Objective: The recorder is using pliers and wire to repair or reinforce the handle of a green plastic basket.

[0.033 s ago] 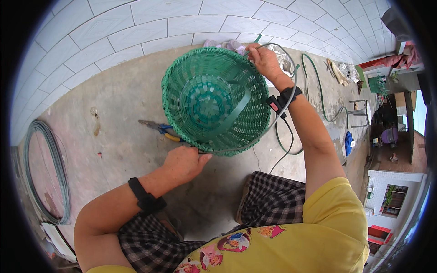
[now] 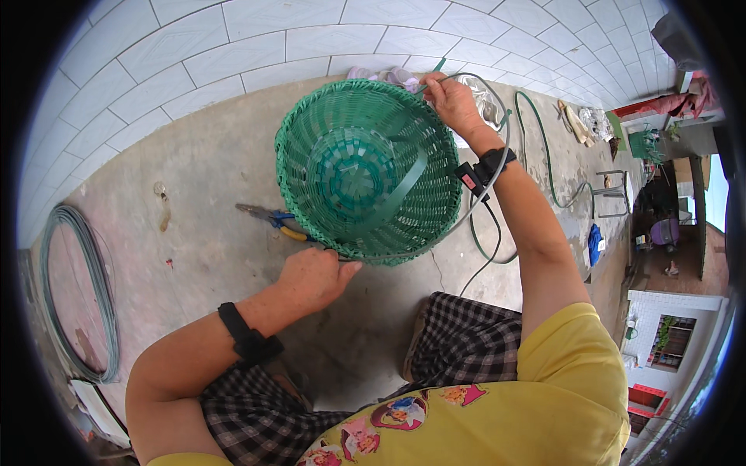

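A round green woven basket (image 2: 289,147) tilts with its mouth toward me, its inner base in sight. My left hand (image 2: 317,273) pinches the near rim, closed on the rim together with the end of a grey wire. That grey wire (image 2: 488,189) follows the near rim, bends up past my right wrist and loops over toward the far rim. At the far right rim, my right hand (image 2: 451,101) is closed around the wire, its fingertips partly hidden. A flat green strip (image 2: 408,182) crosses the basket's inside. Blue-and-yellow pliers (image 2: 280,220) lie on the floor, left of the basket.
A coil of grey wire (image 2: 109,311) lies at the far left. Behind the basket are purple shoes (image 2: 400,78) by a tiled wall (image 2: 249,62). Green strips (image 2: 549,167) trail over the concrete floor (image 2: 194,264) at right, near a small stool (image 2: 612,190).
The wire's loop beside my right wrist has shifted slightly to the right. Both hands keep their places on the basket.
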`<state>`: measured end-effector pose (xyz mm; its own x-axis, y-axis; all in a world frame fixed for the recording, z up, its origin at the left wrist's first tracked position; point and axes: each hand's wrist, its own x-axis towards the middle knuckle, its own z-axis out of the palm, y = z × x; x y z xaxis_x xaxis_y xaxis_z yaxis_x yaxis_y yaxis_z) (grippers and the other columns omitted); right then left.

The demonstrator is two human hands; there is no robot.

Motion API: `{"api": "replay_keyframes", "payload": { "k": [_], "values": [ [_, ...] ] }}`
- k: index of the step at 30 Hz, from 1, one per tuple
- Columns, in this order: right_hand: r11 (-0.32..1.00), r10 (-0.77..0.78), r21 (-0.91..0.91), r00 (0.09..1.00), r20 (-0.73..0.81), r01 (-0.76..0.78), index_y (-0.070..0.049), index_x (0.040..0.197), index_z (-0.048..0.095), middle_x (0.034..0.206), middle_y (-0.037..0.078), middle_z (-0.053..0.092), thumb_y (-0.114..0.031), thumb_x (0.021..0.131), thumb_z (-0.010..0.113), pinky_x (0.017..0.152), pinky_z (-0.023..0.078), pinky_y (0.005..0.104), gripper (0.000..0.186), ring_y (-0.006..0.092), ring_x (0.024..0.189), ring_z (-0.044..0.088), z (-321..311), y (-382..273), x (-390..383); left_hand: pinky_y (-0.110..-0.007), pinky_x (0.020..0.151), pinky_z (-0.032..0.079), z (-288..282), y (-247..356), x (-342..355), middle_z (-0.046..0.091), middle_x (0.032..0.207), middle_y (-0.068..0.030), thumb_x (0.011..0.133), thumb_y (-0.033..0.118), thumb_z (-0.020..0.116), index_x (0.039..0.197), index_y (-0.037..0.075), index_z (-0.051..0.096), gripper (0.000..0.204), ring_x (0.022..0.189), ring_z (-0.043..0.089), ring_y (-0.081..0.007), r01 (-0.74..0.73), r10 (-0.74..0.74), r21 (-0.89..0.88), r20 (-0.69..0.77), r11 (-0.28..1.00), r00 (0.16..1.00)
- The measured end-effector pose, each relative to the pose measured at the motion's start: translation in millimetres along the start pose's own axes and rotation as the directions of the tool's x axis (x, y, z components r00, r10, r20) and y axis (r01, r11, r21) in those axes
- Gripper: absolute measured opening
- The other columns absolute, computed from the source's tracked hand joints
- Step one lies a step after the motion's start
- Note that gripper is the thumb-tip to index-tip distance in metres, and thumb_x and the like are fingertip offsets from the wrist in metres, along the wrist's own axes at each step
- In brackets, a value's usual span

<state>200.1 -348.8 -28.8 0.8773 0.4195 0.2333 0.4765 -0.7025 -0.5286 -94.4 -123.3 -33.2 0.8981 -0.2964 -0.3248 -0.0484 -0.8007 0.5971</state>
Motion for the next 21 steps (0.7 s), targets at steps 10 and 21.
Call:
{"api": "replay_keyframes", "payload": {
  "k": [10, 21],
  "values": [
    [0.983, -0.135, -0.113, 0.989, 0.063, 0.142, 0.002, 0.09, 0.063, 0.082, 0.011, 0.067, -0.019, 0.095, 0.046, 0.07, 0.052, 0.0291, 0.027, 0.023, 0.074, 0.067, -6.4, -14.2, -2.0, -0.045, 0.059, 0.049, 1.9, 1.7, -1.6, 0.062, 0.068, -0.0186, 0.088, 0.043, 0.05, 0.079, 0.0, 0.061, 0.046, 0.065, 0.062, -0.0351, -0.081, 0.078, 0.104, 0.036, 0.991, 0.996],
    [0.971, -0.142, -0.19, 0.99, 0.01, 0.142, -0.004, 0.087, 0.062, 0.073, 0.015, 0.062, -0.022, 0.092, 0.049, 0.064, 0.048, 0.0373, 0.023, 0.0336, 0.068, 0.061, 1.3, 1.3, -14.5, -0.046, 0.055, 0.047, -0.3, -0.4, 1.1, 0.061, 0.065, -0.0143, 0.083, 0.028, 0.057, 0.079, 0.007, 0.059, 0.022, 0.061, 0.06, -0.0354, -0.175, 0.175, 0.015, -0.111, 0.984, 0.978]
  ]
}}
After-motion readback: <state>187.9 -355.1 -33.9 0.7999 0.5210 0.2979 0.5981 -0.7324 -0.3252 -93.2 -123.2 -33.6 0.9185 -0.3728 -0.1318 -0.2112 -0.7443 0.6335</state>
